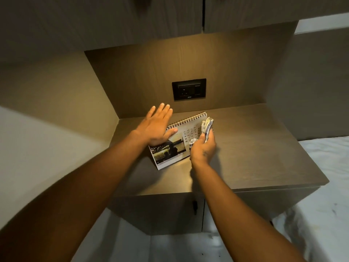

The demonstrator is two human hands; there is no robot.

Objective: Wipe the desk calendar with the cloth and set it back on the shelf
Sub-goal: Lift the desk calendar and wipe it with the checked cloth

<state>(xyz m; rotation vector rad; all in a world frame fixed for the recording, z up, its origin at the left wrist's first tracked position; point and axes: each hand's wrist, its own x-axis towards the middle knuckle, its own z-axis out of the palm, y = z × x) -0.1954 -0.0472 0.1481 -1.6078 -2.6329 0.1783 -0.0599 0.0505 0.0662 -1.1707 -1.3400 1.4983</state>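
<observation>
A spiral-bound desk calendar [174, 146] with a dark photo and a date grid stands tilted on the brown shelf top [255, 148]. My left hand [156, 127] hovers flat over the calendar's upper left part, fingers spread and holding nothing. My right hand [203, 150] is closed around a bunched grey-and-white checked cloth [206, 126], which sits against the calendar's right side, covering part of the date grid. The calendar's upper left corner is hidden behind my left hand.
A black wall socket [188, 89] is set in the back panel above the shelf. Cabinet doors [113, 17] hang overhead. Below the shelf are two cupboard doors [170, 210]. A white bed [324, 186] lies to the right.
</observation>
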